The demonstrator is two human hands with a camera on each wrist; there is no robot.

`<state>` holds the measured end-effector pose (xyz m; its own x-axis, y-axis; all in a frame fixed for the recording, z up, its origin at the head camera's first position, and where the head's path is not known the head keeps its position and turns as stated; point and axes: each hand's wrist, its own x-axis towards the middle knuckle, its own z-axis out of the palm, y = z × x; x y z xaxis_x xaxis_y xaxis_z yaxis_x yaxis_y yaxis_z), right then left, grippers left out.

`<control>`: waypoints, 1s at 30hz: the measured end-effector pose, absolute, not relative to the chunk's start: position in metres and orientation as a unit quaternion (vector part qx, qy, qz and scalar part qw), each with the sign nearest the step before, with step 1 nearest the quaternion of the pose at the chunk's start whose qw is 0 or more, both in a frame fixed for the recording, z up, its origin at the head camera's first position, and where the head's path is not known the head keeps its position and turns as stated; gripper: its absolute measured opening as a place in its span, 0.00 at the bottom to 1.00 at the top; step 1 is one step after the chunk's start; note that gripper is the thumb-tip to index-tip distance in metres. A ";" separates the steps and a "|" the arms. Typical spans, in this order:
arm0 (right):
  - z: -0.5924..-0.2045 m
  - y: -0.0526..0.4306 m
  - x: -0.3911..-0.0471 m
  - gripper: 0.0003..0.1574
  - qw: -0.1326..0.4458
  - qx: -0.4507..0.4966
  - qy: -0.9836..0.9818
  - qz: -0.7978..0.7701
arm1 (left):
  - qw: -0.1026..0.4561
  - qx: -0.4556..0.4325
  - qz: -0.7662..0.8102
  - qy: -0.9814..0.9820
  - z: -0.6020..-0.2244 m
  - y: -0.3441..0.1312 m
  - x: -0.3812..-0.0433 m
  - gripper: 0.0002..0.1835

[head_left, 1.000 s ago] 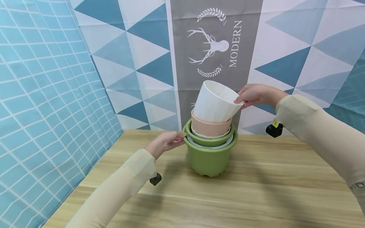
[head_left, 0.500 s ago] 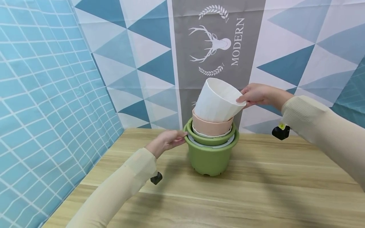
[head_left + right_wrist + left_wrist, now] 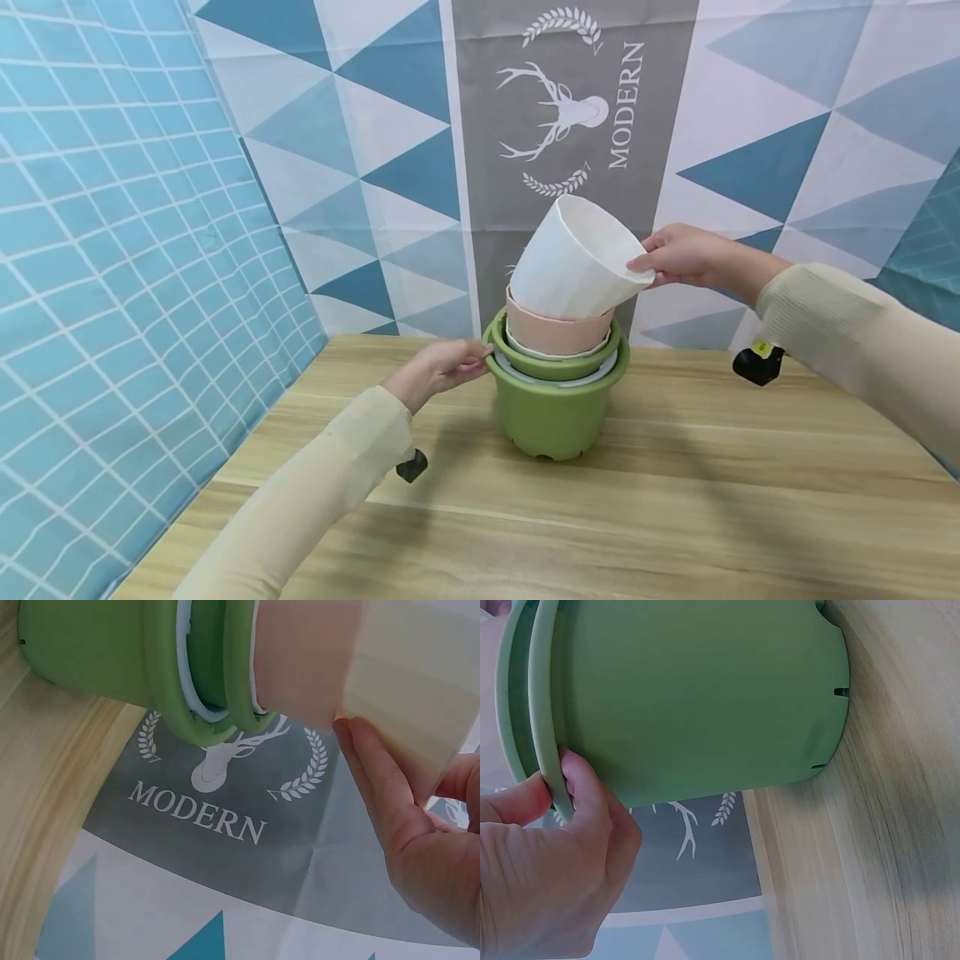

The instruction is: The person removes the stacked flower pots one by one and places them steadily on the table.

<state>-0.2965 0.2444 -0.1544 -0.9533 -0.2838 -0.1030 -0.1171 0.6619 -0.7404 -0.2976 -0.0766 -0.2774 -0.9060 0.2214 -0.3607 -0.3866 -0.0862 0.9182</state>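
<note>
in the head view, a stack of nested pots stands near the far edge of the table [image 3: 675, 525]. the large green pot [image 3: 553, 421] is at the bottom, with a grey-white rim [image 3: 536, 387] just inside it, a smaller green pot [image 3: 558, 369] in that, then a thin white edge [image 3: 555, 357] and a pink pot [image 3: 558, 333]. the white pot [image 3: 566, 271] tilts in the pink one's mouth, opening toward the right; its lower end is hidden there. the two hands are well apart: the left hand [image 3: 441, 369] pinches the large green pot's rim, and the right hand [image 3: 686, 257] grips the white pot's raised rim, most of its fingers hidden behind the wall.

in the left wrist view, thumb and fingers close over the green rim from either side. the hand is cut off at the left, as is the pink pot, and the green pot runs out past the top.

in the right wrist view, fingers lie along the white pot's outside, the thumb at its rim; the thumb is partly cut off by the right edge. the white pot's far part leaves the frame, and how deep it sits cannot be told.
</note>
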 end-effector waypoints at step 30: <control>-0.178 0.259 -0.298 0.14 0.096 -0.133 0.841 -0.516 | 0.215 -0.066 0.745 0.628 -0.275 -0.080 -0.301 0.25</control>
